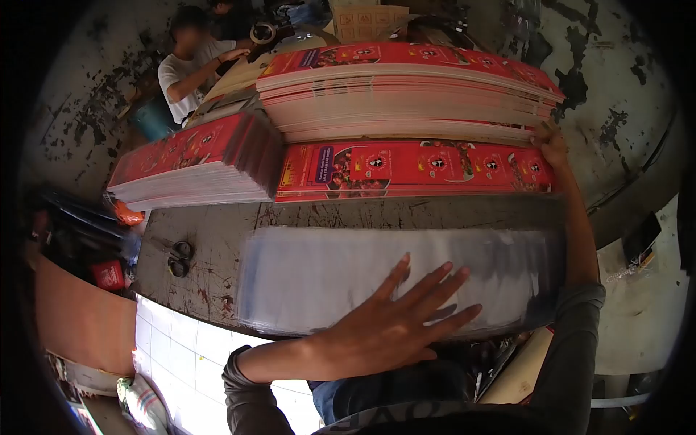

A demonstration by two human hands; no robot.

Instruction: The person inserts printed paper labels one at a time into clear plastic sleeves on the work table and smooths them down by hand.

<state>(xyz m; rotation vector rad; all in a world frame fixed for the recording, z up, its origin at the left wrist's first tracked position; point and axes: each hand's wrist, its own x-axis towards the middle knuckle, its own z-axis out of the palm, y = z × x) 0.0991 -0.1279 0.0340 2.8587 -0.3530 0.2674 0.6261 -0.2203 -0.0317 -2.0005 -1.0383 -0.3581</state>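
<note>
My left hand [395, 319] lies with its fingers spread over a stack of clear plastic sleeves [304, 268] near the table's front edge. At the far right, my right hand [552, 147] has its fingers bent round the right end of a long red printed card [406, 165], which lies flat behind the sleeves. Its fingertips are partly hidden. Directly behind that card rises a tall stack of red printed cards [406, 94], close to my right fingers. Another stack of red cards [181, 159], with glossy plastic at its end, stands to the left.
Black-handled scissors [180, 258] lie on the scratched dark table [206, 232] at the left. Beyond the stacks, a person in a white shirt [185, 76] works near a roll of tape [262, 32]. A blue bin [152, 119] stands beside that person.
</note>
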